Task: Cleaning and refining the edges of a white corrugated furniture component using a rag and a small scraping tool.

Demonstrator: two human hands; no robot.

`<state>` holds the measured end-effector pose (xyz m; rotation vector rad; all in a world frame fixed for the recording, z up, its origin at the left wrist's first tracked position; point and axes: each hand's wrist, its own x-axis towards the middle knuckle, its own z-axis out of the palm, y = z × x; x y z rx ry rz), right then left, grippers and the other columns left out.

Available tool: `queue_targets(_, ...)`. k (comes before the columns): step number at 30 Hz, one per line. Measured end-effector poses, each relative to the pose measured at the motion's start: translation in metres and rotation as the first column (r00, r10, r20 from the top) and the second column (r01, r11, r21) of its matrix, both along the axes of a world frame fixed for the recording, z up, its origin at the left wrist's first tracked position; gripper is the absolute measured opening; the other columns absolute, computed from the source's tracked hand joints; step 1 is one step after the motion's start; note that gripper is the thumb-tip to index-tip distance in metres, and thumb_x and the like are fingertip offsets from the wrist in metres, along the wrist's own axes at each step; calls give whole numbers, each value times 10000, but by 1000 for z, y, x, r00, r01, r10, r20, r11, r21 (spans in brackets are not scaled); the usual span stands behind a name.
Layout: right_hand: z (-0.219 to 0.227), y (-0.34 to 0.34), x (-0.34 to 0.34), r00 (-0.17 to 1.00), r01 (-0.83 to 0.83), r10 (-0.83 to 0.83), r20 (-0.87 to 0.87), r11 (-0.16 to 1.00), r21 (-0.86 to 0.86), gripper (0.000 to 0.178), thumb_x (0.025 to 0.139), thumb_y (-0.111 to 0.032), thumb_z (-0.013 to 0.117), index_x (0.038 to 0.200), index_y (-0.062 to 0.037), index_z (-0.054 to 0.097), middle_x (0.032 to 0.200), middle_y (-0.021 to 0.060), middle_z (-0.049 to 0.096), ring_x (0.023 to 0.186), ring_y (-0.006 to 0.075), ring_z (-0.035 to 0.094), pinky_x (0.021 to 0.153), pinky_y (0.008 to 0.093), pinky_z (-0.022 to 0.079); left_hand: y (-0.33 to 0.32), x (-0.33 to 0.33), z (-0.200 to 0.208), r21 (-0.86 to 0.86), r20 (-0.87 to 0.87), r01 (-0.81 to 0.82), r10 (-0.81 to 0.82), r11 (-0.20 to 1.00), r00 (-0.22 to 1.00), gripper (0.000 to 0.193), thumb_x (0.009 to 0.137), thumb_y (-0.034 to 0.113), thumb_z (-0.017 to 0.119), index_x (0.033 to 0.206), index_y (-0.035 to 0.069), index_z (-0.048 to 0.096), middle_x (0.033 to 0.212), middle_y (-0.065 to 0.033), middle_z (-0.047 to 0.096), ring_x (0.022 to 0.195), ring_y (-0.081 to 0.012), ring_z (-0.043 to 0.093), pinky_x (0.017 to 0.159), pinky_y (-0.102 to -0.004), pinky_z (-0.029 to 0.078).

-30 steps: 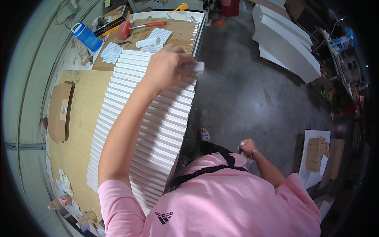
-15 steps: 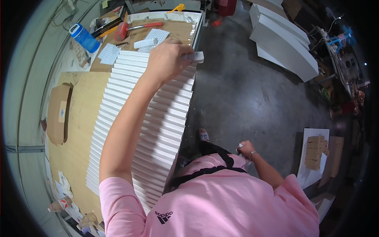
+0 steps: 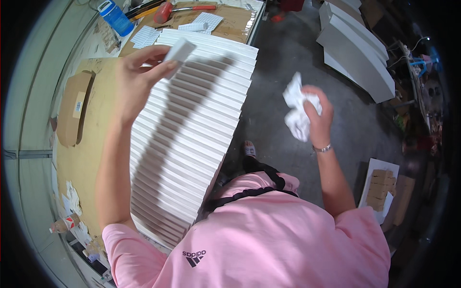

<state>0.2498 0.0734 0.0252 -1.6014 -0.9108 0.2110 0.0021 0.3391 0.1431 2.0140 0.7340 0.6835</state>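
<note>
My left hand (image 3: 137, 79) is raised above the workbench and pinches a small white rectangular block (image 3: 178, 50) between thumb and fingers. Below it lies a long row of white moulded strips (image 3: 192, 129), stacked side by side on brown cardboard (image 3: 79, 158). My right hand (image 3: 314, 115) is lifted over the concrete floor to the right of the bench and is closed on a crumpled white cloth (image 3: 297, 111). There is a bracelet on that wrist.
A blue bottle (image 3: 115, 17), a red-handled tool (image 3: 177, 9) and white paper pieces (image 3: 201, 21) lie at the bench's far end. A folded cardboard piece (image 3: 72, 108) sits left. White panels (image 3: 355, 53) lie on the floor at right; a small bottle (image 3: 65, 223) lies near left.
My left hand has lifted off the far strips and pulled back with the white block. My right hand has risen from beside my hip, now holding the crumpled cloth up.
</note>
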Motion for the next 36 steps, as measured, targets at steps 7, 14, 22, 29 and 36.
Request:
queue_targets(7, 34, 52, -92, 556, -415, 483, 676, 866, -278, 371, 662, 20, 637, 1029, -25, 614, 1032, 135, 589, 1005, 337, 554, 886, 431, 475, -27, -94, 8, -77, 64, -124, 129, 989, 990, 283, 822, 36, 702, 1094, -46, 692, 946, -58, 681, 854, -117, 604, 805, -252, 479)
queue_targets(14, 38, 12, -74, 731, -156, 316, 606, 940, -303, 446, 652, 60, 617, 1087, -38, 617, 1072, 109, 592, 1049, 332, 547, 927, 425, 477, -55, -121, -10, -134, 50, -131, 139, 982, 989, 282, 774, 19, 750, 1051, -22, 714, 892, -40, 682, 775, -108, 593, 727, -256, 510)
queue_targets(22, 1, -21, -57, 750, -138, 299, 590, 943, -302, 389, 661, 72, 593, 1033, -35, 629, 1045, 132, 604, 1034, 356, 552, 929, 427, 459, -74, -37, -21, 471, -128, 253, -218, 845, 968, 322, 682, 53, 789, 997, 64, 725, 878, -68, 652, 812, -216, 603, 712, -319, 514)
queue_targets(29, -14, -72, -57, 901, 28, 125, 416, 938, -344, 355, 673, 84, 554, 1005, -17, 627, 1013, 141, 613, 956, 358, 556, 836, 416, 464, -76, 8, -38, 711, -262, 406, -320, 574, 911, 341, 620, 47, 780, 947, 117, 717, 865, -20, 615, 833, -226, 591, 664, -354, 529)
queue_targets(36, -34, -89, -60, 936, 43, 78, 343, 943, -331, 330, 670, 89, 557, 977, -6, 632, 979, 141, 620, 899, 357, 568, 811, 415, 470, -79, 13, -30, 725, -255, 414, -345, 550, 903, 310, 630, 45, 769, 923, 131, 713, 856, -12, 615, 813, -216, 597, 621, -355, 526)
